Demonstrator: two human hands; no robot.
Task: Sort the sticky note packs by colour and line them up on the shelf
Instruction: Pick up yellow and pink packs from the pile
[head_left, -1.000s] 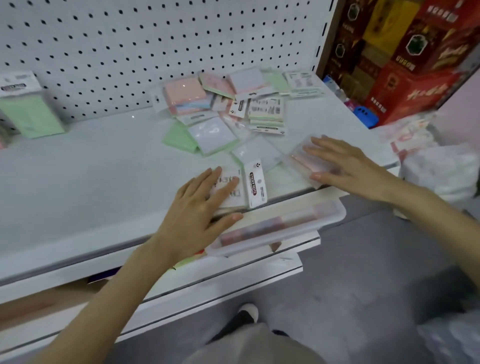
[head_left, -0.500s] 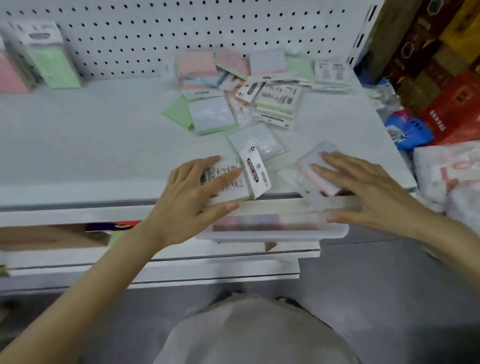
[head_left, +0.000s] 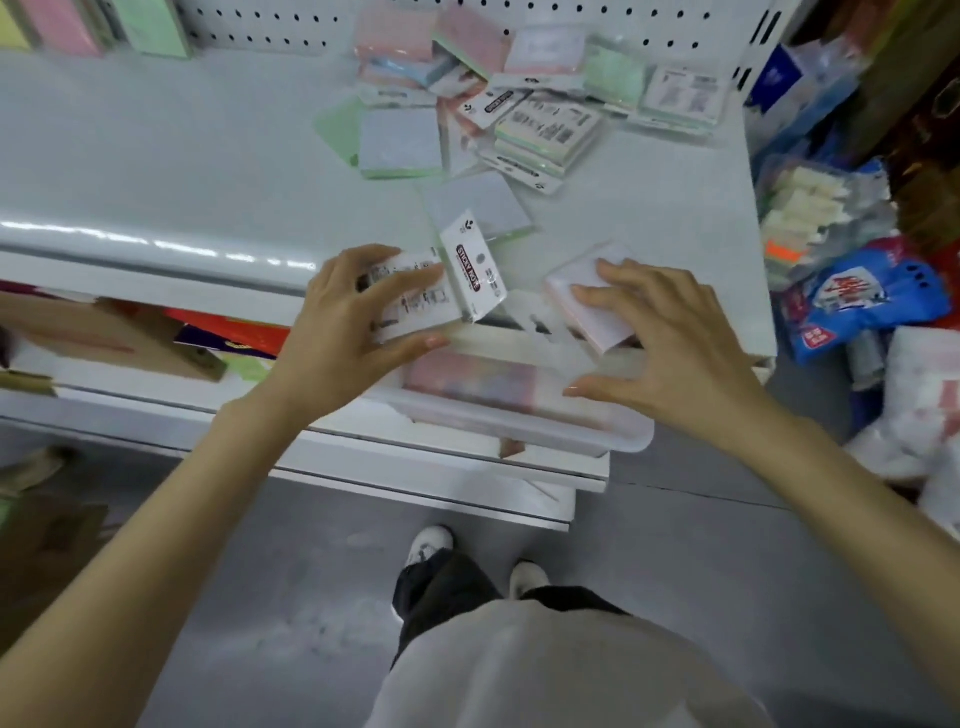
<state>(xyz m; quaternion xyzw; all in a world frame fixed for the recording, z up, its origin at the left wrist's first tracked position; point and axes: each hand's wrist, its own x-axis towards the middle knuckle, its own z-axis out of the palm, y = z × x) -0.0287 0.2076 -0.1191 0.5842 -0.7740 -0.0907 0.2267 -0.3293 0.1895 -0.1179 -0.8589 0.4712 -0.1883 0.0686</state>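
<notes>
- left hand was clamped on a white pack lying barcode side up: fingers curled over its far edge, thumb on the near edge
- white pack sat at the front lip of the shelf, centre of frame
- right hand was spread, not gripping: fingertips rested on top of a pale pink pack, thumb held apart over a clear lidded box
- pink pack lay skewed at the shelf's front edge, right of centre, near the white pack
- header-card pack printed "sticky note" lay between the two hands, touching the white pack's right end
- loose pile of packs in pink, blue, green and lilac overlapped at upper centre, against the pegboard
- upright packs, yellow, pink and green, stood side by side at upper left of frame
- clear box stuck out below the shelf lip; contents coloured but too blurred to tell
- blue bag lay off the shelf at the right edge of frame
</notes>
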